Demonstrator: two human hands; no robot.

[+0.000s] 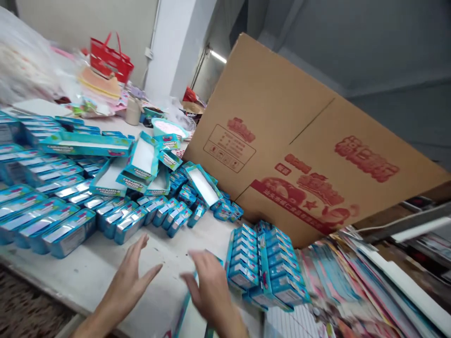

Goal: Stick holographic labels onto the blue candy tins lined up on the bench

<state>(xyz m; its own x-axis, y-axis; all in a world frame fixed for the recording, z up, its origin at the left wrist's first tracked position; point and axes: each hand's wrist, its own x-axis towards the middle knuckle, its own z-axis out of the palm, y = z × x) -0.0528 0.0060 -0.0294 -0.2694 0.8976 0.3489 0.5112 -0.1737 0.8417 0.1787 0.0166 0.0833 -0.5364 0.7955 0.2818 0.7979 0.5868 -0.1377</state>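
Note:
My left hand [131,277] hovers over the white table [162,251] with thumb and fingers spread and nothing between them. Close by, my right hand [208,286] has its thumb apart from its fingers, slightly blurred, and holds nothing that I can see. Beneath and behind it lies a long tray with blue edges [185,305], partly covered by the hand. Right of that, filled blue trays [262,272] hold rows of small blue boxes. Ahead of my left hand, loose blue boxes [130,223] stand in rows, reaching to the left edge.
Empty blue display trays [143,157] lie piled on the boxes. A large cardboard carton [282,155] leans tilted behind the filled trays. Stacked coloured sheets [338,281] sit at the right. A red bag [111,61], a bowl [169,127] and plastic wrapping [28,61] are at the back.

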